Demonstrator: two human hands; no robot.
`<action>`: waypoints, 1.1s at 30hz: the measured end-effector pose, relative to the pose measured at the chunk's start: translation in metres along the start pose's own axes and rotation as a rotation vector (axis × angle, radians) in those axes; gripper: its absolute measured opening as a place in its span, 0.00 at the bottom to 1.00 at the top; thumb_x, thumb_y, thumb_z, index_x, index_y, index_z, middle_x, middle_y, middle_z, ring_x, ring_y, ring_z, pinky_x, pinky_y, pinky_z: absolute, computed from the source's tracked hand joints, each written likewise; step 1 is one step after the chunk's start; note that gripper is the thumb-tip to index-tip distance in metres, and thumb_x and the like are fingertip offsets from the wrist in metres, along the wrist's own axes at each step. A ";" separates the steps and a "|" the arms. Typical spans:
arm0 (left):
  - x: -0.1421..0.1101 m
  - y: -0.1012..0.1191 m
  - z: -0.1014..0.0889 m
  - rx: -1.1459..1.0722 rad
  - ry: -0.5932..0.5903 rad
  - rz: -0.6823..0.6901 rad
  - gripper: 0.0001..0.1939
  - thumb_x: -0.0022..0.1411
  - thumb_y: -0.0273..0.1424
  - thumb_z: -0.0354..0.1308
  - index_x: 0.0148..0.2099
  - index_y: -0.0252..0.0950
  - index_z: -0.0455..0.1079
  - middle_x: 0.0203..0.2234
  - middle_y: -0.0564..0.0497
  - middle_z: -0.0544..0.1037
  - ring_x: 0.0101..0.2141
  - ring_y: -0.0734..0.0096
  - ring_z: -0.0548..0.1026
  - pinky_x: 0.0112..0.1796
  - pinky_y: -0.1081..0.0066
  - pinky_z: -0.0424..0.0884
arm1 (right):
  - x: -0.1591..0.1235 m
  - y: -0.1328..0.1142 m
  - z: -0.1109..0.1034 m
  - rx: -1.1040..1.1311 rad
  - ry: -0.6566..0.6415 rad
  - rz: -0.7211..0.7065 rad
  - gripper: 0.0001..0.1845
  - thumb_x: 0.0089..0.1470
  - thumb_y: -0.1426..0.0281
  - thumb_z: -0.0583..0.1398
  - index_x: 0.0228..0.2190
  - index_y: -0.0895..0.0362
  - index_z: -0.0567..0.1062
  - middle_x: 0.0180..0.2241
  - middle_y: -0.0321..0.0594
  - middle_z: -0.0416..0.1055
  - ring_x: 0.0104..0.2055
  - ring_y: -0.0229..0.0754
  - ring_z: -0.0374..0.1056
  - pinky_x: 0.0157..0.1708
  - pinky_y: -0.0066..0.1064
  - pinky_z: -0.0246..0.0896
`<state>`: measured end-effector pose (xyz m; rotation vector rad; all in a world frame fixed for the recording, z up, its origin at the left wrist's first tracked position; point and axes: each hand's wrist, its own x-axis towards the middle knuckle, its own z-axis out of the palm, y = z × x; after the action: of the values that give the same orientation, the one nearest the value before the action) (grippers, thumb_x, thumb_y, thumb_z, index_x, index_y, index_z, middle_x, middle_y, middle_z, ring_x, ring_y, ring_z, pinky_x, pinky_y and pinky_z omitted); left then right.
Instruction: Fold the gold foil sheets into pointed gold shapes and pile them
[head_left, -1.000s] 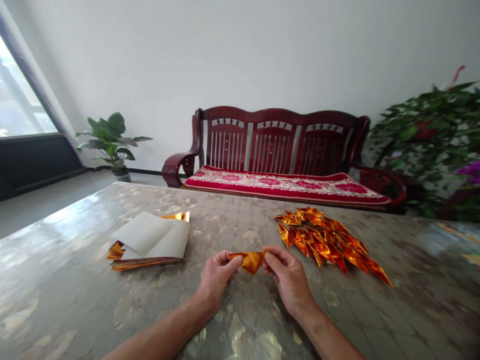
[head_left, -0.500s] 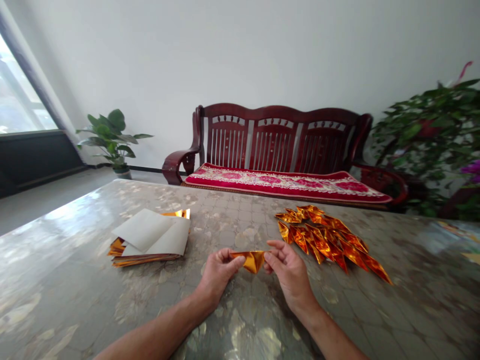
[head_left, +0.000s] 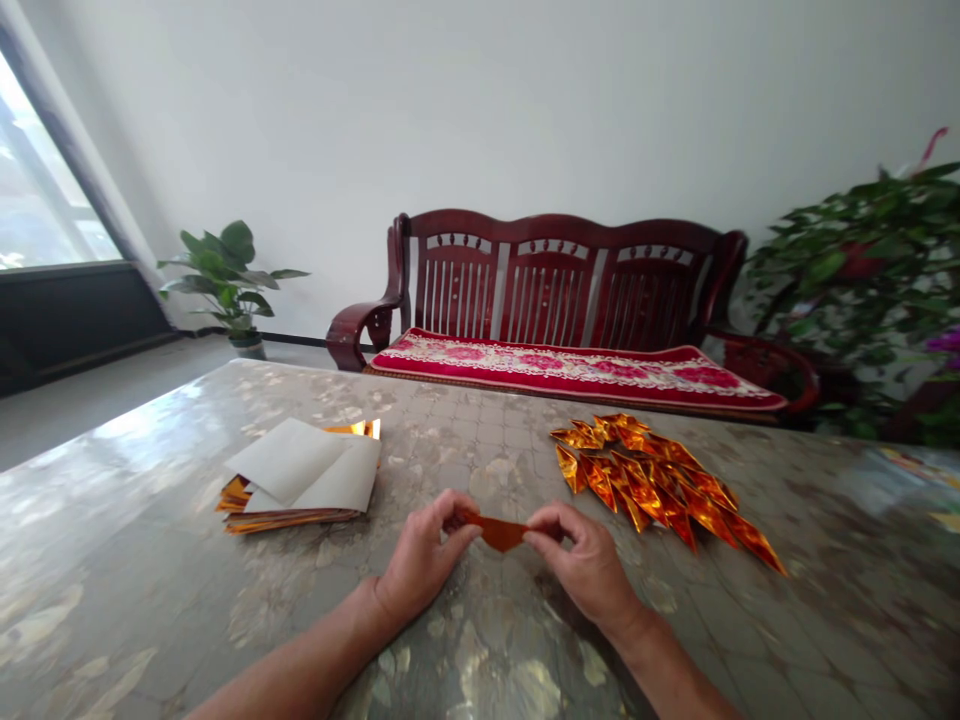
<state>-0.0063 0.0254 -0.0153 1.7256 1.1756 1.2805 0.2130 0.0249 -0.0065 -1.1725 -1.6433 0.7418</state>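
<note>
Pinching a gold foil strip [head_left: 500,533] between thumbs and curled fingers, the left hand [head_left: 421,552] and right hand [head_left: 584,568] hold it by its two ends over the near middle of the table [head_left: 457,425], with the folded foil triangles [head_left: 645,482] near on the right and the foil stack [head_left: 300,476] under white paper farther left. Thin foil like this could crease or tear if the hands pull unevenly or pinch too hard, and a loosened finger could let it slip onto the glossy tabletop.
</note>
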 end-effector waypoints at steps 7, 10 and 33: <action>-0.001 0.007 -0.014 0.133 -0.251 0.126 0.07 0.63 0.34 0.57 0.38 0.43 0.78 0.29 0.50 0.79 0.30 0.68 0.73 0.34 0.74 0.64 | -0.001 0.003 -0.007 -0.082 -0.149 -0.035 0.03 0.49 0.70 0.64 0.24 0.52 0.77 0.24 0.33 0.73 0.28 0.40 0.67 0.31 0.29 0.60; -0.001 0.008 -0.014 0.099 -0.270 0.092 0.06 0.61 0.35 0.59 0.36 0.44 0.78 0.27 0.50 0.78 0.29 0.67 0.74 0.34 0.74 0.64 | -0.001 0.004 -0.010 -0.064 -0.179 -0.043 0.05 0.49 0.70 0.64 0.23 0.52 0.77 0.24 0.33 0.73 0.29 0.40 0.68 0.32 0.29 0.59; 0.002 0.000 -0.003 0.191 -0.274 0.021 0.07 0.64 0.28 0.53 0.41 0.41 0.71 0.19 0.59 0.72 0.19 0.74 0.71 0.27 0.77 0.62 | -0.004 0.011 -0.009 -0.217 -0.239 -0.267 0.12 0.60 0.71 0.59 0.41 0.47 0.82 0.29 0.36 0.72 0.31 0.39 0.69 0.32 0.27 0.60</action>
<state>-0.0089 0.0276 -0.0131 1.9832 1.1488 0.9291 0.2260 0.0249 -0.0143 -1.0128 -2.0744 0.5589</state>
